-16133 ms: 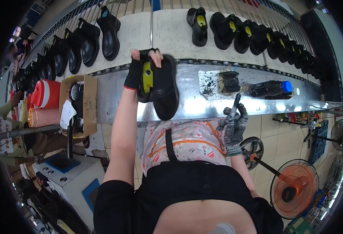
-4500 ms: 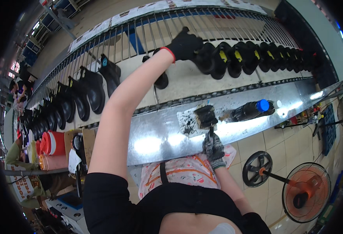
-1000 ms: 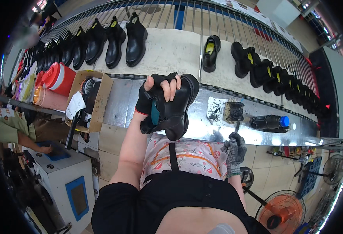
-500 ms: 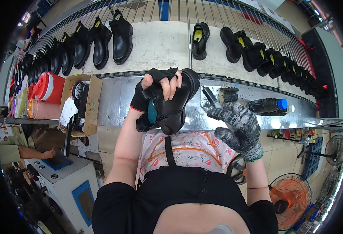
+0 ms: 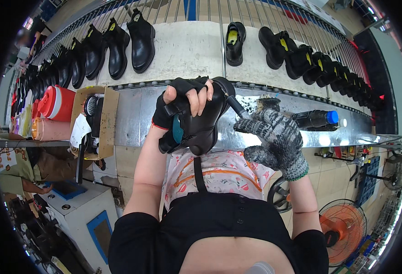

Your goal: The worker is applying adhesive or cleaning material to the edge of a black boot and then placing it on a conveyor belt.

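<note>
My left hand (image 5: 189, 97), in a black fingerless glove, is closed over a black leather ankle boot (image 5: 200, 130). The boot is tipped on its side above the metal bench, its teal lining showing. My right hand (image 5: 276, 137) wears a grey and black knitted glove and grips a dark pen-like tool (image 5: 236, 106) with a thin tip. That tip meets the boot's sole edge near its upper end, or lies just in front of it. Behind the right hand is a dark, smudged block (image 5: 268, 104) on a stained white patch of the bench.
Black boots (image 5: 141, 41) line the white conveyor on the left, and low black shoes (image 5: 234, 43) on the right. A dark bottle with a blue cap (image 5: 331, 117) lies on the bench. To the left stand a cardboard box (image 5: 108, 123) with a brush and a red jug (image 5: 59, 102).
My right hand has moved slightly left and up, bringing the pen-like tool from beside the boot to its sole edge. The left hand keeps its hold on the boot.
</note>
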The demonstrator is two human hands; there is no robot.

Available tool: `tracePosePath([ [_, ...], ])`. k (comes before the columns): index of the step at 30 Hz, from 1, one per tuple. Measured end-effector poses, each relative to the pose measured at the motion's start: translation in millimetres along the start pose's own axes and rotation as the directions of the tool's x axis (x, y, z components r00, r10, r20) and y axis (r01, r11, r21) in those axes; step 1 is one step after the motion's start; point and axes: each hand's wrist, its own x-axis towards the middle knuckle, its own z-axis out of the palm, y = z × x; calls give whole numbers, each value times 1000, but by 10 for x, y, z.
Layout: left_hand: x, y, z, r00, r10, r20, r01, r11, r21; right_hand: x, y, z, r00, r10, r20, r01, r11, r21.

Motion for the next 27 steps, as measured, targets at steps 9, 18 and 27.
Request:
tracePosePath([
  [9,4,-6,4,1000,-10,4,10,1000,-9,21,40,42,996,-30,-88,36,998,58],
  [18,-54,-31,-65,997,38,-71,-44,995,-93,94,90,162,991,-86,-103,95,991,92],
  [27,-204,19,-519,963,71,-260,-131,967,-218,260,94,906,987,-104,-121,122,980,158],
])
